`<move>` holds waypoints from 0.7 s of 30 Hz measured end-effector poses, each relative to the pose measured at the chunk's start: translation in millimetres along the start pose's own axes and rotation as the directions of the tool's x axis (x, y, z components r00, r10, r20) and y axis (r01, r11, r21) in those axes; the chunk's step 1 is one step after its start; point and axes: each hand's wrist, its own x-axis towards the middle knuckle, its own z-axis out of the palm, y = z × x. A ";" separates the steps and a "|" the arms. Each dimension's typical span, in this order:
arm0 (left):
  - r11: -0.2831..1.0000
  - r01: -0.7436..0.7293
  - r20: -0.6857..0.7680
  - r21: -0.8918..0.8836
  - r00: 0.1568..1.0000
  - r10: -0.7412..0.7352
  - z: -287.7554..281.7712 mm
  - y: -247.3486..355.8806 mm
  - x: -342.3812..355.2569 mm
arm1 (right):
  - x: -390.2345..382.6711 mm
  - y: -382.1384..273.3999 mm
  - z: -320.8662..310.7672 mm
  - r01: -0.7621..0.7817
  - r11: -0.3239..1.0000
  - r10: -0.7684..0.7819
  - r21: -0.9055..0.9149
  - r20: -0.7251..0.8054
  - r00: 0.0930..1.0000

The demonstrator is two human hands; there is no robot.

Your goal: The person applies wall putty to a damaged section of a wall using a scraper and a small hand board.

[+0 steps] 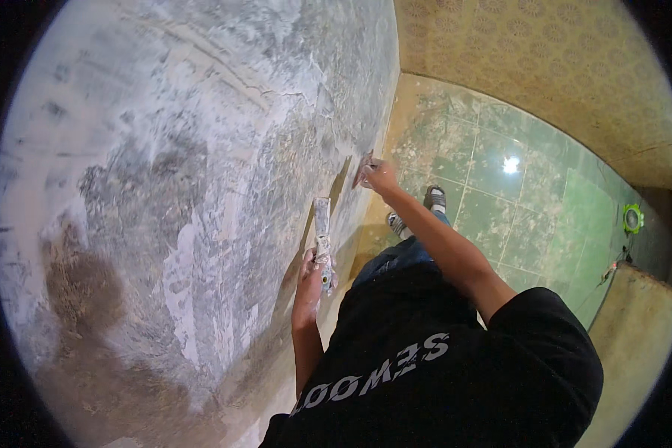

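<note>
one mottled grey-and-white wall fills the left of my view from top to bottom, rough and darker low down, with pale streaks across it. to its right i see a green tiled floor spattered with pale residue, bounded at the top by a yellowish patterned surface. a pale slab stands at the lower right, and beyond it a green-rimmed round device.

close to the wall, my left hand is wrapped around a long flat tool, blade end upward, with whitish matter caked on it. my right hand, farther along, is pinched on a smaller thin piece; it is blurred, so i cannot tell its exact shape or whether it meets the wall.

what i see looks like surface work with blades. to do it well, i would hold the working edge at a low, even angle, press steadily, and use long overlapping strokes so that no ridge is left; the left tool should stay level, near the right hand, so that anything on it doesn't drop.

as for containers, i can make out no bucket or tray. the only thing bearing material seems to be the left tool, and i cannot tell if its crust is wet or dry.
</note>
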 end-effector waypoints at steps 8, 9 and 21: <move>0.998 -0.058 0.005 0.002 0.998 0.058 32.1 2.5 6.8 | -15.5 -65.1 8.4 0.002 1.000 -0.002 0.013 0.036 0.999; 0.999 -0.038 -0.020 -0.019 0.999 0.037 29.9 2.5 5.3 | -18.9 -71.1 13.0 0.005 1.000 -0.005 0.009 0.037 0.999; 0.992 -0.124 0.026 -0.034 0.992 0.125 -46.7 -19.8 -13.4 | -79.8 -172.2 62.8 0.168 0.982 -0.182 0.091 0.164 0.970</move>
